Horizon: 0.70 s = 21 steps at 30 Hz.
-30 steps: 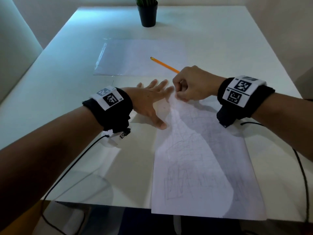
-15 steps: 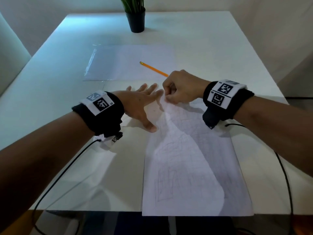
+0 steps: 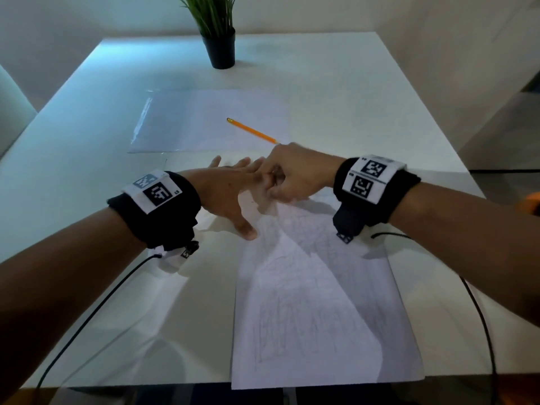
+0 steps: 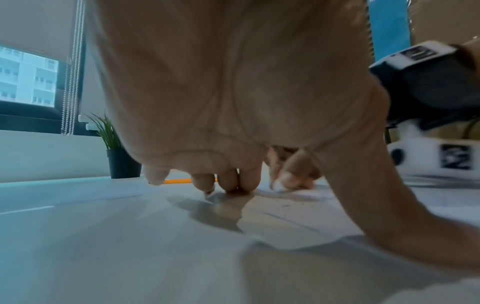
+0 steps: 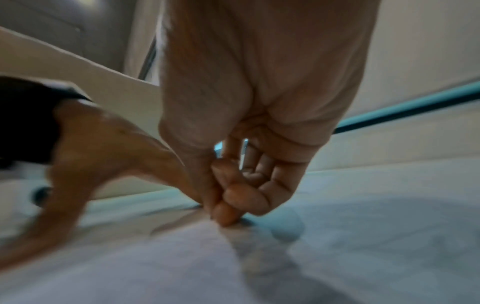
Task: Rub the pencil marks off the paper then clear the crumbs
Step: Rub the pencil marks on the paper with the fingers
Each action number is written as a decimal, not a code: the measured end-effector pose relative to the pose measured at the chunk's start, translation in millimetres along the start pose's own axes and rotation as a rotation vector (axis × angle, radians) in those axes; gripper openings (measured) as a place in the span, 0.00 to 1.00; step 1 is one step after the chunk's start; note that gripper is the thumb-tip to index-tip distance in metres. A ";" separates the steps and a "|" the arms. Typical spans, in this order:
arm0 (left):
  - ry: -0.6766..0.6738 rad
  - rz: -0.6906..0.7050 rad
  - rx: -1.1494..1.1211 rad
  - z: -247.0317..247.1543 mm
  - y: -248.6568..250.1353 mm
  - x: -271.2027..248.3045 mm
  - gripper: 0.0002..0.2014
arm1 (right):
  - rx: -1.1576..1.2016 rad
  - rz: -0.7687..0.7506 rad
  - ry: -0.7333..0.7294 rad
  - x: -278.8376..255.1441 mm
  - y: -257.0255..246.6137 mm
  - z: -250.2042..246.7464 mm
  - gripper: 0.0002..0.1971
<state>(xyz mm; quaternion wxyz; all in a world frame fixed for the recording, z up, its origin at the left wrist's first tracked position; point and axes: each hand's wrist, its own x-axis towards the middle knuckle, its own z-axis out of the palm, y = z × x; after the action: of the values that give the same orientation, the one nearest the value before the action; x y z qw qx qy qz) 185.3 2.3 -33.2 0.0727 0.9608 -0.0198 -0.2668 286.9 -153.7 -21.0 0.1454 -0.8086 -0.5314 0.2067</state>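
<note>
Far corner of the paper being rubbed while it is pinned flat

The paper [image 3: 318, 302] lies at the near edge of the table [image 3: 365, 92], its faint pencil marks [image 3: 280, 331] largely uncleared across the lower half. The left hand [image 3: 230, 191] is spread with fingers straight, pressed on the sheet's far left corner; the right hand [image 3: 295, 173] is clenched, and a small whitish object, probably an eraser [image 4: 278, 186], is seen pinched at its fingertips in the left wrist view. Compared with a second ago, the right fist has been brought closer against the left fingers, so rubbing is judged ongoing at that corner. Dark crumbs [image 4: 285, 205] are scattered nearby, not yet cleared. Further off, a pencil [image 3: 252, 131] lies on a clear sheet [image 3: 187, 121], and a potted plant [image 3: 219, 33] stands at the far edge below a window.
</note>
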 end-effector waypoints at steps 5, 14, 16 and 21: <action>-0.035 -0.004 -0.001 0.1 -2.1 0.8 0.62 | 0.003 0.003 0.049 2.1 -1.5 -2.5 0.04; -0.052 0.025 -0.022 3.8 -5.5 2.8 0.62 | 0.019 -0.010 0.045 1.6 1.8 -0.8 0.04; -0.037 0.039 -0.051 7.3 -6.6 3.5 0.54 | 0.030 -0.046 -0.040 -4.4 -6.5 5.8 0.04; -0.006 0.007 -0.004 11.2 -6.5 7.7 0.61 | -0.007 0.003 0.109 1.2 2.5 -3.1 0.09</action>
<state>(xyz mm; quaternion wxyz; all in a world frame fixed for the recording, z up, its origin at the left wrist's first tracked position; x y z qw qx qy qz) 186.1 6.6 -47.6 0.0755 0.9597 -0.0227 -0.2696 290.8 -153.7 -19.7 0.1708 -0.8201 -0.5221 0.1606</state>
